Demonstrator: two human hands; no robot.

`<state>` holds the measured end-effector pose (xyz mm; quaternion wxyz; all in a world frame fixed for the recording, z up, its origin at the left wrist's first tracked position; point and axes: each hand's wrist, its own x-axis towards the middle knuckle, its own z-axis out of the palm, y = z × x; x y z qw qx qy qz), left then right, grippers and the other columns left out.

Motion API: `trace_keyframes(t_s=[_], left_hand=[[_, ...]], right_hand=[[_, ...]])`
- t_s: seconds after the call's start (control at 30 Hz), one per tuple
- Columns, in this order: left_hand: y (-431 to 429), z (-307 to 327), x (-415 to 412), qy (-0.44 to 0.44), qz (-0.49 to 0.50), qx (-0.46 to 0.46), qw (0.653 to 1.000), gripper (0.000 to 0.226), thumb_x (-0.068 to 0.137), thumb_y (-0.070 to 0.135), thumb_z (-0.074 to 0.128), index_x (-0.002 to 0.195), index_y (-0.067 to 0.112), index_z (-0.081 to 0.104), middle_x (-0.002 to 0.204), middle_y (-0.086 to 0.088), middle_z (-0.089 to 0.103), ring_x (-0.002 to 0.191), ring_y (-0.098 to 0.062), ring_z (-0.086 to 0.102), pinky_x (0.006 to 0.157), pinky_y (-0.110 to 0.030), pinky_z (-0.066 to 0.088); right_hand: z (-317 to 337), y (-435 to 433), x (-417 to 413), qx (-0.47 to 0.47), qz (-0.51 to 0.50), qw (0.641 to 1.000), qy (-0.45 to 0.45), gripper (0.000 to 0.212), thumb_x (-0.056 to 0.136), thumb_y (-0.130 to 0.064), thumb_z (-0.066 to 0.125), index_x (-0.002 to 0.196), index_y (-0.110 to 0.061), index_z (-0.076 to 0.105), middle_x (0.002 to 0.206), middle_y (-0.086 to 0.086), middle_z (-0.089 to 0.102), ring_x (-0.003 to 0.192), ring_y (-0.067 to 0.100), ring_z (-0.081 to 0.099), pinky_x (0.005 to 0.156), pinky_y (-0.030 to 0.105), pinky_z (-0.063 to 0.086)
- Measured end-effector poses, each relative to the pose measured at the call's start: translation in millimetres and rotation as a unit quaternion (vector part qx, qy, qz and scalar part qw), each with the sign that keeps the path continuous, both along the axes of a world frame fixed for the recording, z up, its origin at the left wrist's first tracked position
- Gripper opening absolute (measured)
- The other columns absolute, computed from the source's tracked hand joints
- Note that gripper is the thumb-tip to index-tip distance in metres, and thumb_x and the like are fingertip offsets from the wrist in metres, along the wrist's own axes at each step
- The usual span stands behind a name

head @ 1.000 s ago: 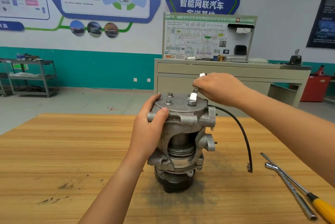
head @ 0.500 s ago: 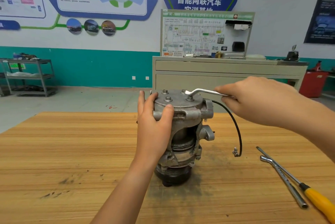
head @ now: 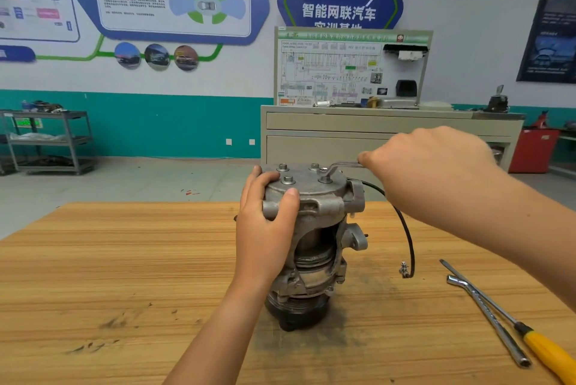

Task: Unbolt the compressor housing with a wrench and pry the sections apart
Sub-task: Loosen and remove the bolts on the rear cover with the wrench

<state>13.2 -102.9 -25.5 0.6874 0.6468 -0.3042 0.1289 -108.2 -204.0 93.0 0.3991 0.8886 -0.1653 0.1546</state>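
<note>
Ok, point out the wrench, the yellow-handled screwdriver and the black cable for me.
wrench [head: 347, 163]: head view, on its bare horizontal shank.
yellow-handled screwdriver [head: 548, 355]: head view, middle of the yellow handle.
black cable [head: 410, 244]: head view, on its hanging curve.

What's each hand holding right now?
Left hand: closed, gripping the grey cast-metal compressor housing near its top.
Right hand: closed, holding the handle of the bent silver wrench.
</note>
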Motion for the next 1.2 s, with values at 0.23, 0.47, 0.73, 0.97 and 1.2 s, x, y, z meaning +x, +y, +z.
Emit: trace_keyframes(t_s=[0.23, 0.47, 0.73, 0.97, 1.2], left_hand=[[-4.7, -0.3, 1.9, 0.002, -0.001, -0.029, 1.000, 0.023, 0.074, 0.049, 0.052, 0.096, 0.043, 0.050, 0.120, 0.034, 0.039, 0.123, 0.007, 0.033, 0.095, -0.010, 0.029], [-4.4, -1.1, 2.5, 0.006, -0.019, -0.031, 0.999, 0.025, 0.074, 0.047, 0.051, 0.100, 0.045, 0.048, 0.109, 0.028, 0.049, 0.111, 0.001, 0.048, 0.096, -0.036, 0.046], [-4.9, -1.4, 0.9, 0.012, -0.026, -0.052, 0.998, 0.025, 0.075, 0.043, 0.051, 0.099, 0.042, 0.050, 0.109, 0.025, 0.051, 0.110, -0.003, 0.051, 0.095, -0.040, 0.047], [-4.3, -2.2, 5.6, 0.003, -0.030, -0.040, 0.999, 0.024, 0.075, 0.043, 0.051, 0.100, 0.043, 0.049, 0.109, 0.026, 0.050, 0.114, -0.006, 0.049, 0.098, -0.042, 0.045], [-3.9, -0.4, 1.3, 0.013, -0.035, -0.054, 0.998, 0.025, 0.075, 0.041, 0.052, 0.100, 0.041, 0.050, 0.116, 0.016, 0.051, 0.118, -0.017, 0.050, 0.099, -0.047, 0.044]], right_hand=[[-4.0, 5.3, -5.2, 0.005, 0.001, 0.999, 0.047, 0.036, 0.085, -0.002, 0.048, 0.116, -0.020, 0.055, 0.058, -0.002, 0.035, 0.045, 0.014, 0.030, 0.036, 0.024, 0.020], [-22.0, -7.8, -3.8, 0.031, 0.003, 0.998, 0.056, 0.042, 0.090, -0.002, 0.041, 0.130, -0.014, 0.035, 0.059, -0.003, 0.031, 0.044, 0.012, 0.027, 0.038, 0.022, 0.023], [-19.6, -6.5, -4.9, 0.018, 0.027, 0.998, 0.057, 0.029, 0.092, -0.016, 0.040, 0.119, -0.014, 0.048, 0.054, -0.003, 0.031, 0.039, 0.012, 0.024, 0.035, 0.023, 0.019], [-35.1, -76.3, 19.6, 0.076, 0.184, 0.978, -0.069, 0.018, 0.091, -0.016, 0.054, 0.102, -0.003, 0.062, 0.068, 0.007, 0.061, 0.055, 0.025, 0.056, 0.052, 0.034, 0.046], [-24.7, -85.7, 100.2, 0.136, 0.224, 0.964, -0.053, 0.024, 0.099, -0.023, 0.033, 0.113, -0.015, 0.052, 0.110, 0.002, 0.061, 0.098, 0.023, 0.058, 0.066, 0.031, 0.045]])
